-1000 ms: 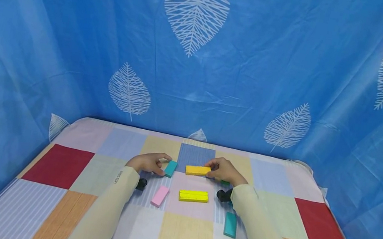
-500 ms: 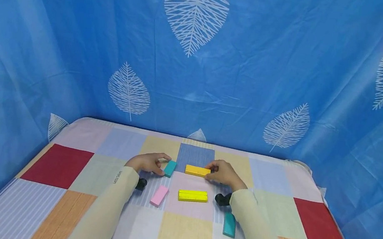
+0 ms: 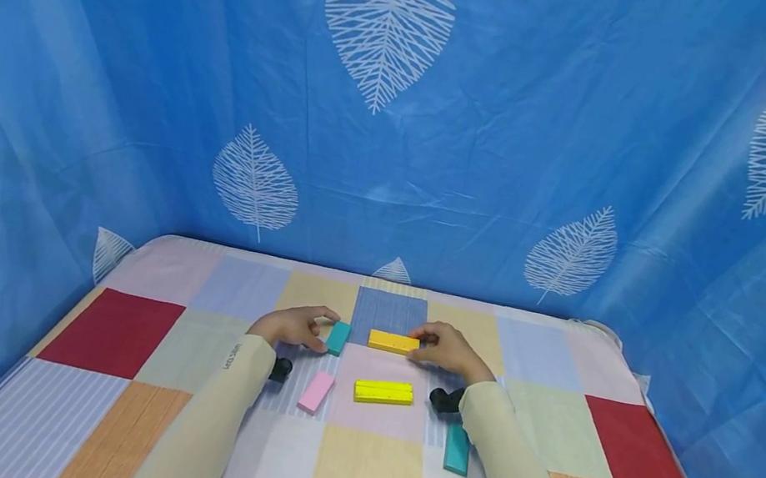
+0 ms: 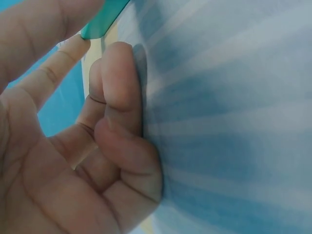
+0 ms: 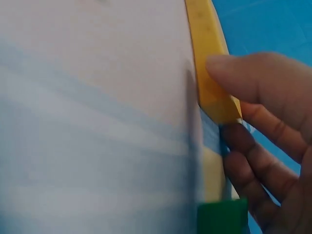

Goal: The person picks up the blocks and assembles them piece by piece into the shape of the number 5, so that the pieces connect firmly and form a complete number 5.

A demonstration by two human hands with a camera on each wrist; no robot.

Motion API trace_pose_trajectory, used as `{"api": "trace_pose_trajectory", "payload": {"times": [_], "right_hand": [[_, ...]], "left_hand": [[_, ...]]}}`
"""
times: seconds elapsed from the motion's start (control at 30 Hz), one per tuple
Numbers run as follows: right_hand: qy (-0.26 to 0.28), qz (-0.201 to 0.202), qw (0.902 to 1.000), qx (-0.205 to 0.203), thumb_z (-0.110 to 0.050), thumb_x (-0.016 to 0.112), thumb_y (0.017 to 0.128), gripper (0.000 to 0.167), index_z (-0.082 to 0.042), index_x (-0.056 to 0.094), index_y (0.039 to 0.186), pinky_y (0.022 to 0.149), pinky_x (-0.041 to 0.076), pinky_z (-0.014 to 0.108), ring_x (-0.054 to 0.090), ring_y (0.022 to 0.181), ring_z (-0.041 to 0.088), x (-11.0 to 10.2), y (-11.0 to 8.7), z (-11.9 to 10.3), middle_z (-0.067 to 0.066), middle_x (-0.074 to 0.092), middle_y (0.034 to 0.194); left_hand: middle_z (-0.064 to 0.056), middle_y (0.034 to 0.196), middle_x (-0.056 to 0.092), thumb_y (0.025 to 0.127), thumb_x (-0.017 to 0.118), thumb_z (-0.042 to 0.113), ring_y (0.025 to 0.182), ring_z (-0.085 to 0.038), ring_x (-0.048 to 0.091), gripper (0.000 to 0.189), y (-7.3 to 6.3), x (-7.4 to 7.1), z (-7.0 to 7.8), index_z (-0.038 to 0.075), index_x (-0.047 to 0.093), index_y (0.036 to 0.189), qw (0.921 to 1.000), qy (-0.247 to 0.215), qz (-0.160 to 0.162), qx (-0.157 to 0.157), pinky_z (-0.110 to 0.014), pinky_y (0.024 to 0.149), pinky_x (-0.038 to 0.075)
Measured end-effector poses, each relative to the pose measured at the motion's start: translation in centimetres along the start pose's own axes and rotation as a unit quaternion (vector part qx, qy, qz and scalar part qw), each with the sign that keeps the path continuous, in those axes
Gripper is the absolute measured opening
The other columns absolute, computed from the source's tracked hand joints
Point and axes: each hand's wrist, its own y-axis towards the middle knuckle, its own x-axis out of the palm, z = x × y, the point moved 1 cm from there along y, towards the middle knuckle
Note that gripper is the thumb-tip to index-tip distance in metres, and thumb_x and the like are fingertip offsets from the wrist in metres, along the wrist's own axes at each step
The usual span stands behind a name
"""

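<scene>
Cloth (image 3: 204, 353), orange block (image 3: 392, 343), green block (image 5: 222, 217) in right wrist view only

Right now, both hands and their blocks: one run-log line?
left hand: pinches teal block | right hand: pinches orange block by one end | held blocks: apart | pink block: on cloth, untouched

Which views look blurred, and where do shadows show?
Head view: evenly lit, fairly sharp, faint sheen on the leaf-print blue curtain; left wrist: striped cloth blurred, thin shadow along the left hand; right wrist: soft overall, dark shadow beside the orange-yellow block.
</scene>
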Motion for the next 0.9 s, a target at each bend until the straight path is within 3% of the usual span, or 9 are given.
{"api": "trace_pose_trajectory", "payload": {"times": [0.2, 0.33, 0.47, 0.9], "right_hand": [[0.057, -0.013, 0.9982, -0.015, -0.005, 0.081, 0.096, 0.034, 0.007, 0.073, 0.126, 0.102, 0.054, 0.046, 0.066, 0.109, 0.028, -0.6, -0.2, 1.5, 0.021, 0.072, 0.127], [0.069, -0.004, 0.9975, -0.014, -0.006, 0.082, 0.095, 0.033, 0.007, 0.074, 0.124, 0.101, 0.054, 0.041, 0.066, 0.108, 0.026, -0.6, -0.4, 2.0, 0.020, 0.072, 0.126], [0.075, 0.009, 0.9971, -0.007, -0.005, 0.083, 0.094, 0.033, 0.008, 0.074, 0.123, 0.103, 0.054, 0.045, 0.066, 0.109, 0.028, -0.4, -0.4, 2.0, 0.021, 0.072, 0.124], [0.081, 0.024, 0.9964, -0.014, -0.002, 0.083, 0.093, 0.030, 0.009, 0.075, 0.120, 0.095, 0.055, 0.038, 0.064, 0.098, 0.019, -0.2, -0.5, 1.9, 0.019, 0.074, 0.117]], "left_hand": [[-0.010, 0.111, 0.056, 0.098, 0.081, 0.010, 0.108, -0.028, 0.052, 0.065, -0.1, 0.2, -0.1, 0.019, 0.055, 0.157, 1.0000, -0.008, -0.001, -0.002, -0.042, 0.097, 0.045], [-0.009, 0.107, 0.054, 0.098, 0.080, 0.009, 0.104, -0.026, 0.052, 0.065, -0.4, 0.1, -0.1, 0.016, 0.055, 0.157, 0.9999, -0.006, -0.004, 0.012, -0.040, 0.093, 0.043], [-0.009, 0.105, 0.053, 0.098, 0.079, 0.007, 0.102, -0.026, 0.051, 0.064, -0.6, 0.0, 0.0, 0.015, 0.055, 0.156, 0.9998, -0.007, -0.002, 0.020, -0.039, 0.091, 0.042], [-0.014, 0.123, 0.061, 0.096, 0.082, 0.009, 0.111, -0.030, 0.054, 0.063, -0.7, 0.4, 0.5, 0.016, 0.059, 0.154, 0.9996, -0.016, 0.023, -0.007, -0.047, 0.105, 0.049]]}}
